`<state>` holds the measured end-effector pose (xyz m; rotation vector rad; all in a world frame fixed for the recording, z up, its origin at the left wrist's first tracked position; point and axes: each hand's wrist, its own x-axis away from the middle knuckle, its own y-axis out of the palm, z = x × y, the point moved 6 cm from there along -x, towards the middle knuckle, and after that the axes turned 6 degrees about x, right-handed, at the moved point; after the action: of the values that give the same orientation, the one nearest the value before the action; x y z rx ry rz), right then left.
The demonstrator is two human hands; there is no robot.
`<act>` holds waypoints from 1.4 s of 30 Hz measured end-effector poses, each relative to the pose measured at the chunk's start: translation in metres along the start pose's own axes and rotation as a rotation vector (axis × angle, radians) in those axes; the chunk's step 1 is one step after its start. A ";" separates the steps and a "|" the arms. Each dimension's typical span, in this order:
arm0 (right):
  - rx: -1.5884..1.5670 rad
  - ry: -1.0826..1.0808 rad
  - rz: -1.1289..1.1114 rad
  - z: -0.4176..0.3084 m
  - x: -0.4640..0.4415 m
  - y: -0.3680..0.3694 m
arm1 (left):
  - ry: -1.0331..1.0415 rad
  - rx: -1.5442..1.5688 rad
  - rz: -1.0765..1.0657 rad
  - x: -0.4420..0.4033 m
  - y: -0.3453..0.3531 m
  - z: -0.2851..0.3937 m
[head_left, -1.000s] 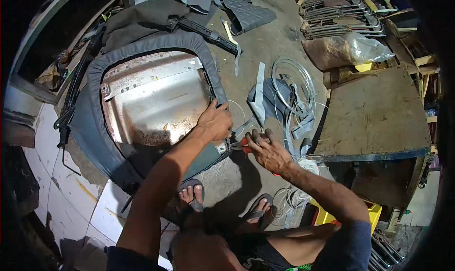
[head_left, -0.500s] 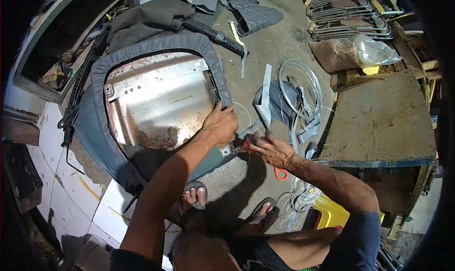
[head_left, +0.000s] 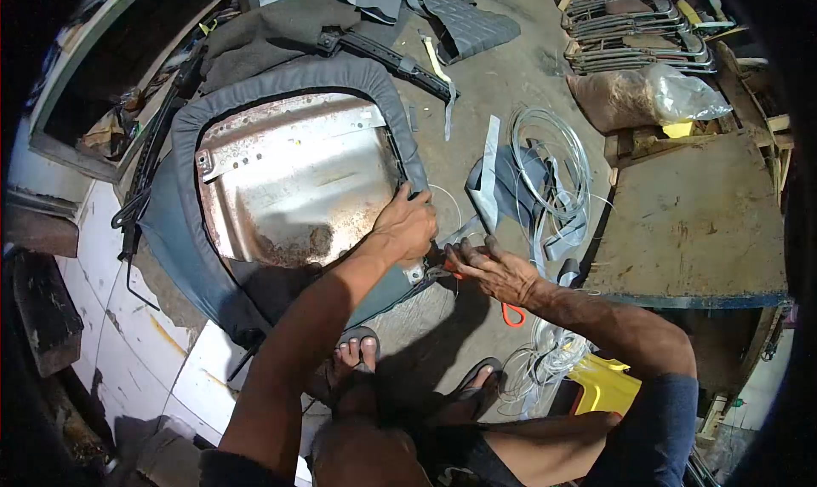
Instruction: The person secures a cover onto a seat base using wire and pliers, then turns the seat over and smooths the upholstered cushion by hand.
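Note:
A seat cushion [head_left: 192,123] lies bottom up, its dark grey cover wrapped around a rusty metal pan [head_left: 298,176]. My left hand [head_left: 406,225] is closed on the cover at the cushion's right edge, the fingertips curled over the inner rim. Beside the cushion's lower right corner, my right hand [head_left: 494,270] grips orange-handled pliers [head_left: 456,264]. Their metal end points at the corner bracket [head_left: 415,274]; whether it bites on anything is too small to tell. An orange handle loop [head_left: 513,315] shows below that hand. A thin wire [head_left: 451,199] curves out beside my left hand.
Coiled wire [head_left: 551,162] and grey fabric strips [head_left: 487,176] lie right of the cushion. A wooden board [head_left: 689,223] stands further right, below a plastic bag [head_left: 651,97] and stacked metal frames [head_left: 638,36]. A black rail [head_left: 391,61] lies behind; a yellow plastic piece [head_left: 606,385] sits near my leg.
The whole view has shifted slightly to the right. Both hands keep nearly the same places at the cushion's edge, and the right hand's fingers have moved a little on the pliers.

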<state>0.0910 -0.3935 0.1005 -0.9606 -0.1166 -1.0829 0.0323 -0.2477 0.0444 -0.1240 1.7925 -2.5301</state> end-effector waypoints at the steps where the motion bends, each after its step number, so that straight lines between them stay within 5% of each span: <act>1: -0.007 -0.008 0.014 0.000 0.001 -0.001 | 0.020 0.015 -0.045 0.000 0.001 0.000; 8: -0.049 -0.066 0.034 -0.007 -0.002 0.004 | 0.003 -0.009 0.072 0.000 0.004 -0.001; 12: 0.026 -0.032 -0.003 -0.013 -0.006 -0.001 | -0.042 0.011 -0.078 -0.003 0.003 0.000; 16: -0.349 0.255 -0.066 -0.004 -0.008 -0.008 | -0.008 0.032 -0.060 0.000 -0.002 0.001; 18: -0.829 0.374 -0.417 -0.001 -0.004 -0.002 | -0.004 -0.021 -0.069 -0.001 -0.003 0.003; 20: -0.712 0.269 -0.438 -0.016 -0.003 0.013 | -0.015 0.012 -0.076 0.000 -0.004 0.002; 22: -0.291 0.222 -0.120 -0.015 -0.002 0.002 | -0.009 0.040 -0.061 0.001 -0.005 0.001; 23: -0.195 0.145 -0.158 -0.013 -0.001 -0.006 | -0.008 0.038 -0.056 0.001 -0.005 0.000; 26: -0.436 0.246 -0.230 -0.011 -0.003 -0.004 | -0.020 -0.002 -0.028 -0.001 0.000 -0.003; 32: -0.387 0.271 -0.231 -0.009 -0.001 -0.027 | -0.012 0.028 -0.082 -0.001 0.000 -0.001; 34: -0.954 0.433 -0.534 -0.015 0.005 -0.005 | -0.009 0.035 -0.065 -0.001 -0.001 -0.001; 36: -0.864 0.271 -0.505 -0.019 0.005 -0.003 | -0.011 0.050 -0.036 0.002 -0.007 0.000; 42: -1.449 0.475 -0.747 -0.019 0.003 0.010 | 0.002 0.004 -0.078 0.002 -0.001 0.000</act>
<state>0.0940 -0.4074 0.0844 -1.9595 0.8888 -2.1195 0.0306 -0.2475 0.0452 -0.1953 1.8188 -2.5868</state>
